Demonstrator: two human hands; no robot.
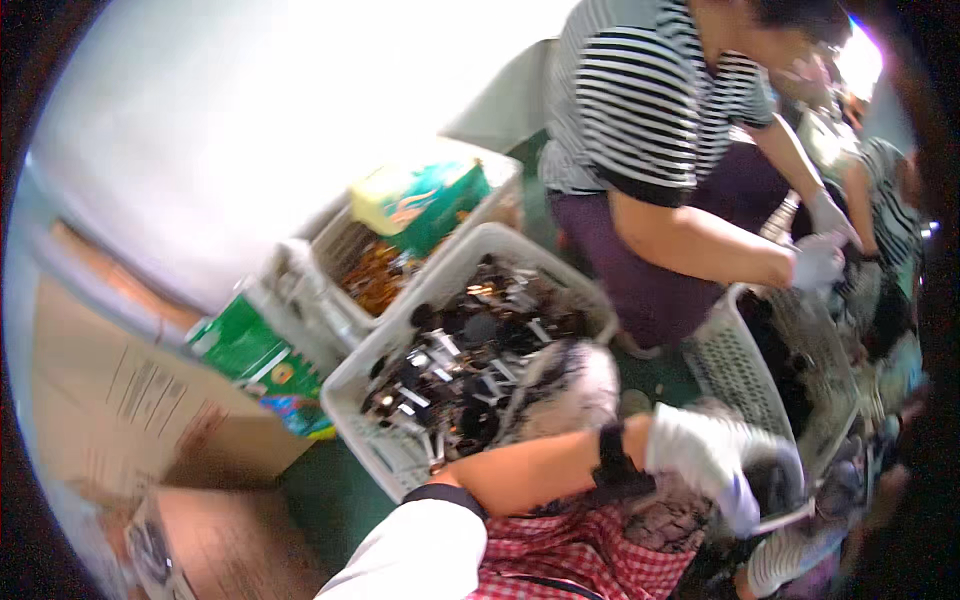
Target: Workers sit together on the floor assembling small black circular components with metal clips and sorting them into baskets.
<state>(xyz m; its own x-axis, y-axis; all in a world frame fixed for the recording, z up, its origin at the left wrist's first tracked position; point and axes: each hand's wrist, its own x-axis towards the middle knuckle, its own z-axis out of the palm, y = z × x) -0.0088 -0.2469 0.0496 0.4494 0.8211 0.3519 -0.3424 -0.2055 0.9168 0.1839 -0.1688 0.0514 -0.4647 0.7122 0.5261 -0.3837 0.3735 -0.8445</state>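
Note:
My left hand [705, 450] wears a white glove and a black wrist band, and its forearm reaches across to the right from a white sleeve. The hand rests at the near rim of a white slatted basket [740, 370] that holds dark parts. The picture is blurred, and I cannot tell whether the fingers grip anything. My right hand is out of sight. A red checked cloth [570, 555] lies below the forearm.
A large white basket [370, 385] full of dark and shiny small parts stands on the green floor. Behind it another basket [335, 235] holds brown parts and a green-yellow box [420, 200]. A cardboard box [120, 400] and green packets [250, 350] lie at left. A person in a striped shirt [650, 90] with gloved hands [820, 260] works over the right basket.

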